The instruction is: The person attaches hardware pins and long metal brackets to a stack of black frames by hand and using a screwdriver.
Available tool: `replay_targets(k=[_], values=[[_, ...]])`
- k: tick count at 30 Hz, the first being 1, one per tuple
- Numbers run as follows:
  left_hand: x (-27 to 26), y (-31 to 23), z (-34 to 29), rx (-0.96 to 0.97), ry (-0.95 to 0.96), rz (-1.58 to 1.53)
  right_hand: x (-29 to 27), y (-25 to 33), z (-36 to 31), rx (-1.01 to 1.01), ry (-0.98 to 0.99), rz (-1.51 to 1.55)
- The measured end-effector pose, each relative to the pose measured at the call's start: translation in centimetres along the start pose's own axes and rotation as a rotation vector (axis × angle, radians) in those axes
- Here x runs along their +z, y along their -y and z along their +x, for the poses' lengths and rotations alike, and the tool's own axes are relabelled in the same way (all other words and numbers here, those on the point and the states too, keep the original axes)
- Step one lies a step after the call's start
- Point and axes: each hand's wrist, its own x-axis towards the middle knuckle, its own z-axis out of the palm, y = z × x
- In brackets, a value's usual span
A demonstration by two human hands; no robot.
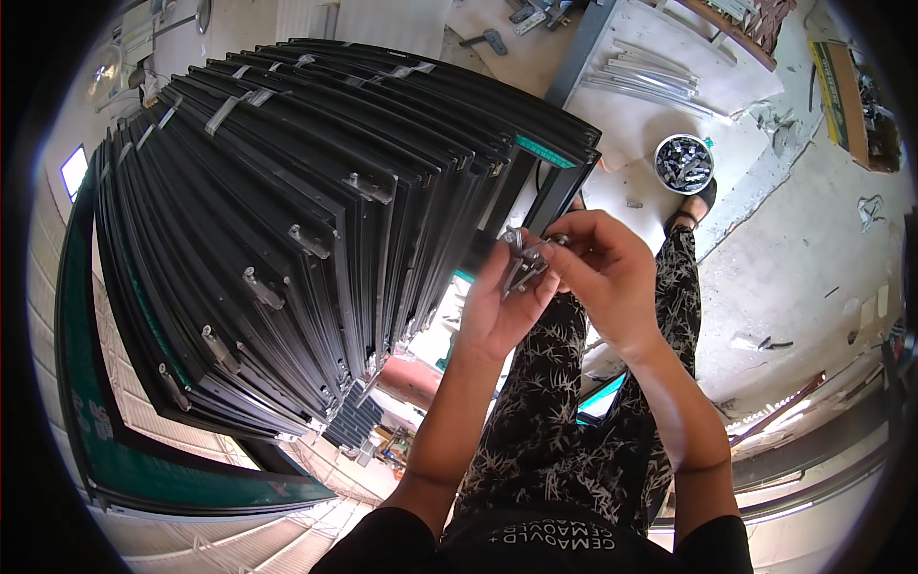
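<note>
Fingers (491, 275) of the left hand (497, 320) are curled round small metal fittings (526, 260), which are held in a loose cluster above the patterned trousers (521, 411). By the right hand (612, 277), whose thumb and fingertips are pressed on the cluster's right side, the same fittings are gripped; exactly which piece is pinched cannot be told. To the left of the hands, many black frames (287, 172) are ranged close together. Silvery brackets (260, 287) are seen along the edges of several, and pale tape (225, 115) is stuck across some. Beyond the right hand, a white bucket (658, 168) is set on the floor (794, 258), filled with small metal pieces (685, 165); a dark shoe (708, 194) is placed just beside it. Metal strips (650, 81) are laid past the bucket, and an opened box (830, 91) is placed farther right.
</note>
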Motion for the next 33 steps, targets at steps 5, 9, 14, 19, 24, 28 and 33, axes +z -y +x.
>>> replay_targets(k=[5,9,14,19,24,28,33], values=[[-1.8,1.7,-0.4,-0.046,0.003,0.069,0.5,-0.5,1.9,-0.095,-0.040,0.216],[-5.3,3.5,-1.2,-0.076,-0.268,0.169,3.6,-2.3,4.6,-0.271,-0.037,0.128],[-8.2,4.4,-2.4,-0.131,-0.218,0.145,7.2,-4.1,7.7,-0.443,0.098,-0.024],[-9.2,3.8,-2.1,-0.124,-0.245,0.097,8.3,-5.9,9.2,-0.491,0.064,-0.094],[-9.7,2.3,-2.0,-0.115,-0.280,0.150,8.7,-6.5,9.2,-0.676,-0.005,-0.184],[-9.9,1.5,-2.0,-0.107,-0.300,0.137,8.8,-6.9,9.3,-0.831,-0.053,-0.338],[-9.9,1.1,-2.0,-0.116,-0.317,0.148,9.1,-7.2,10.0,-1.019,-0.170,-0.477]])
